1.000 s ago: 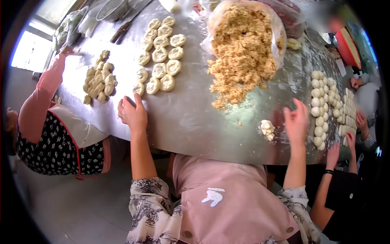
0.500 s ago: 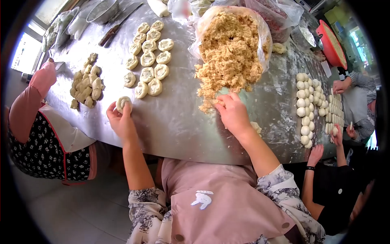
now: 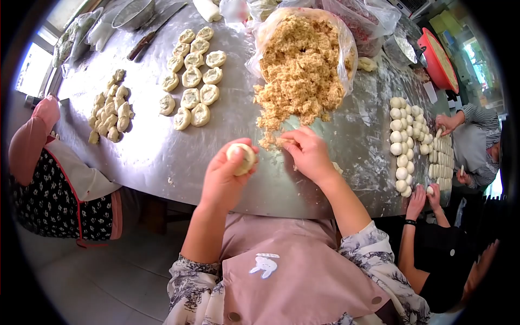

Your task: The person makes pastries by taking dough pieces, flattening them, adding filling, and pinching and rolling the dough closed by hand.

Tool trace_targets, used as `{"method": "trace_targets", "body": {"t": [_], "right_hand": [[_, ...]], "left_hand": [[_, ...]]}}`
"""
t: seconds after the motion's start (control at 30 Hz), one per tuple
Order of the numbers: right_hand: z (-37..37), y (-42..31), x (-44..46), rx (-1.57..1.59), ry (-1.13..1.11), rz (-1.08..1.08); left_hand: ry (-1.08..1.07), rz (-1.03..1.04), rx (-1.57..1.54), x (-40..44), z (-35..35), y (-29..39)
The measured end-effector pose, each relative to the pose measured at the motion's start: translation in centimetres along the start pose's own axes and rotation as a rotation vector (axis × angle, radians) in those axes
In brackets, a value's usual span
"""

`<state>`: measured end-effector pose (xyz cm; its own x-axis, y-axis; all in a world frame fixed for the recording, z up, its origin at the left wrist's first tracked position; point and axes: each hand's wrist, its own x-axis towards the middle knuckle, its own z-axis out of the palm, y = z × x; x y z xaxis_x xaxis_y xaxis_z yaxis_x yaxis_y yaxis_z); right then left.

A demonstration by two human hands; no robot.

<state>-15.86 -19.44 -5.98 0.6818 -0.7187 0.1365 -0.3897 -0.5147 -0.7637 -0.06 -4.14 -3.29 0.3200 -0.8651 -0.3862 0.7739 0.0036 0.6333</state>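
My left hand (image 3: pixel 226 174) is closed around a round piece of dough (image 3: pixel 241 157), its thumb pressed on the dough's face. To its right, my right hand (image 3: pixel 307 155) pinches a bit of crumbly filling at the near end of a large tan filling heap (image 3: pixel 303 65). The heap spills out of a clear plastic bag (image 3: pixel 351 59) onto the metal table (image 3: pixel 162 146). Left of the heap sit rows of round dough pieces with dimpled tops (image 3: pixel 190 77). Loose, uneven dough lumps (image 3: pixel 111 111) lie farther left.
White dough balls (image 3: pixel 402 146) and small dough pieces (image 3: pixel 443 154) lie at the right, with co-workers' hands (image 3: pixel 417 200) beside them. Another person's pink sleeve (image 3: pixel 30 132) is at the left. A knife (image 3: pixel 142 45), metal bowl (image 3: pixel 134 15) and red basin (image 3: pixel 436 59) stand farther back.
My left hand has moved right with the dough, from near the dimpled rows to close beside my right hand. My right hand stays at the filling's near edge, shifted slightly.
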Motion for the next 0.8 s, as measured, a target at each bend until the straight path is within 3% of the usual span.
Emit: {"method": "trace_targets", "body": {"t": [0.1,0.2,0.3,0.33,0.53,0.8], "right_hand": [[-1.8,-2.8,-0.3,0.147,0.037,0.111],[-2.8,-5.0,-0.6,0.249,0.032,0.107],[-2.1,-5.4,-1.1,0.231,0.029,0.038],[-2.1,-5.4,-1.3,0.080,0.063,-0.069],[-2.6,-6.3,-1.8,0.243,0.041,0.027],[-2.0,-6.5,-2.1,0.122,0.073,-0.047]], "left_hand": [[0.090,-0.067,-0.036,1.0,1.3,-2.4],[0.033,-0.037,-0.116,2.3,2.0,-5.1],[-0.051,-0.036,-0.120,2.7,3.0,-6.0],[-0.066,-0.020,-0.085,2.8,3.5,-6.3],[-0.072,0.056,-0.085,2.8,4.3,-6.2],[-0.083,0.095,0.050,2.7,4.9,-6.3]]}}
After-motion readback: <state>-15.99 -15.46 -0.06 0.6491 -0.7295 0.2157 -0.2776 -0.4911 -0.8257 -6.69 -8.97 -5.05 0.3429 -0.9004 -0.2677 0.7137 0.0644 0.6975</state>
